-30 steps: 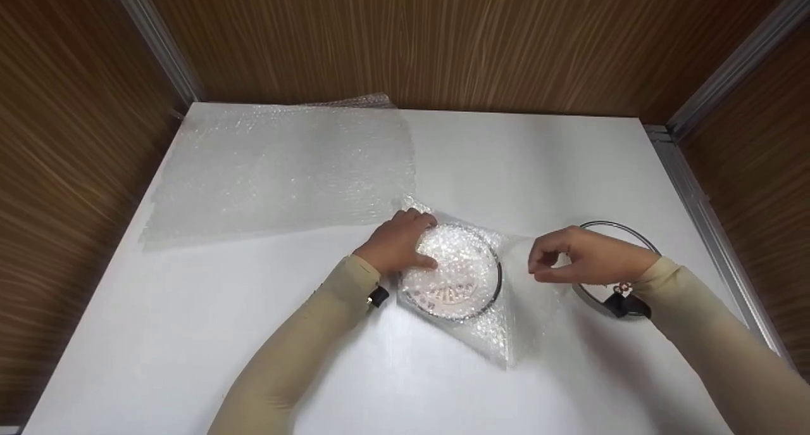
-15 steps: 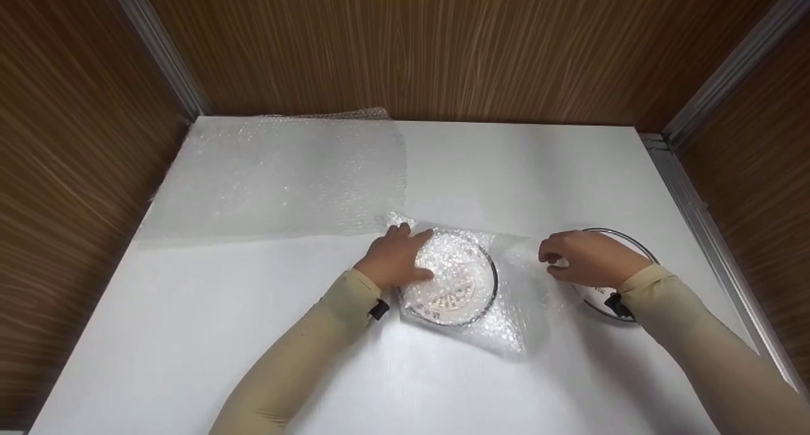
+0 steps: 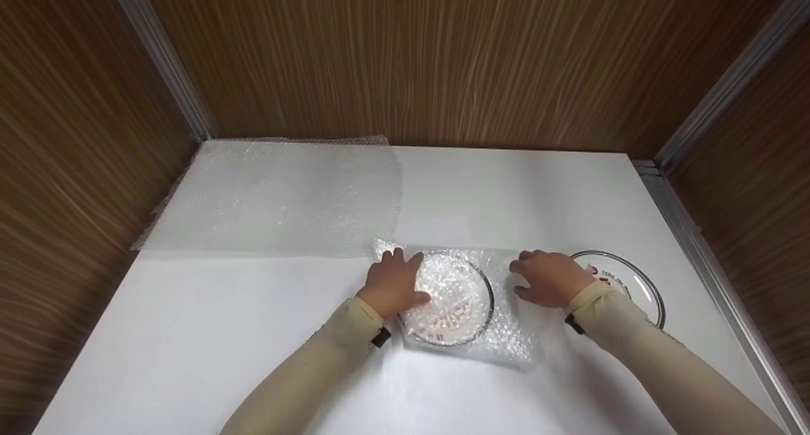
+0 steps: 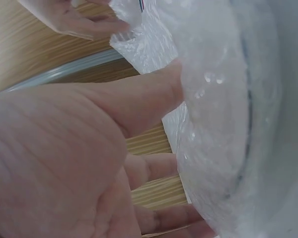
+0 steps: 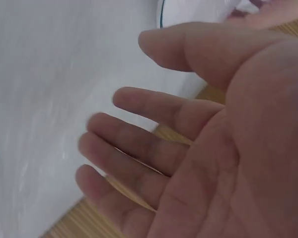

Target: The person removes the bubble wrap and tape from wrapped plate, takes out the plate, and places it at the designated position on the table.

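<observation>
A round plate (image 3: pixel 452 302) with a dark rim and printed pattern lies under clear bubble wrap (image 3: pixel 509 343) at the front middle of the table. My left hand (image 3: pixel 391 287) rests on its left side, thumb on the wrapped top and fingers spread along the edge. In the left wrist view, the thumb and fingertips touch the wrap at the plate's rim. My right hand (image 3: pixel 549 279) is over the right end of the wrap, fingers loosely extended. The right wrist view shows nothing in its palm. Right of it lies an unwrapped plate (image 3: pixel 642 286), partly hidden by the sleeve.
Flat sheets of bubble wrap (image 3: pixel 278 197) lie at the back left of the white table (image 3: pixel 221 321). Wood-grain panels (image 3: pixel 411 61) with metal rails rise at the back and both sides.
My right hand has moved left, and its curled fingers have opened out. The wrap's right end lies flatter. My left hand stays on the wrapped plate. More of the unwrapped plate shows.
</observation>
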Action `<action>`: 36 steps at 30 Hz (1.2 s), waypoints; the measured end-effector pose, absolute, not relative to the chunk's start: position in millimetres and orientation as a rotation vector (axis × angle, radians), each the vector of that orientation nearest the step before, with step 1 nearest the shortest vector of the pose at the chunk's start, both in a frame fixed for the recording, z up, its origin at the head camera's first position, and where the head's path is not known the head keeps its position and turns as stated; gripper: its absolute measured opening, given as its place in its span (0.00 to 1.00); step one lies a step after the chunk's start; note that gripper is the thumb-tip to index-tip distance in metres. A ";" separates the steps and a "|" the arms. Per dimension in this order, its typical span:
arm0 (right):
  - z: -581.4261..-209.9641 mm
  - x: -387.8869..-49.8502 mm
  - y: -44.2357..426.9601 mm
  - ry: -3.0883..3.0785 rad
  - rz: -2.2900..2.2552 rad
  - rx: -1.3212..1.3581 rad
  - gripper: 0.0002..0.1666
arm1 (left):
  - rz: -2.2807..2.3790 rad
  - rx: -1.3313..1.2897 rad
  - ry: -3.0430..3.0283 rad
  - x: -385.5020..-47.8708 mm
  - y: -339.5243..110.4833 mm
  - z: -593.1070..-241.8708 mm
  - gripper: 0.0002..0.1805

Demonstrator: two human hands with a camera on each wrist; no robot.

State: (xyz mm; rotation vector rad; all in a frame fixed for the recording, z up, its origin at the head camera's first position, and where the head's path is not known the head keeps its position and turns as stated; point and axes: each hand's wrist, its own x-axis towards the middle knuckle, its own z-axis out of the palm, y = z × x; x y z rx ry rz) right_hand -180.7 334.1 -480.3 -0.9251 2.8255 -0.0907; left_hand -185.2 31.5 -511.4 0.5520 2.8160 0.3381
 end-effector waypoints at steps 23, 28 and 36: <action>-514.4 -179.2 294.4 2.797 0.140 -0.951 0.14 | 0.189 0.740 2.908 -178.6 46.1 -504.0 0.33; -510.9 -180.1 291.0 2.726 0.113 -0.846 0.22 | 0.212 0.930 2.897 -175.0 64.0 -503.7 0.25; -514.8 -179.8 286.6 2.743 0.088 -0.850 0.20 | 0.188 0.928 2.866 -171.7 93.2 -510.6 0.32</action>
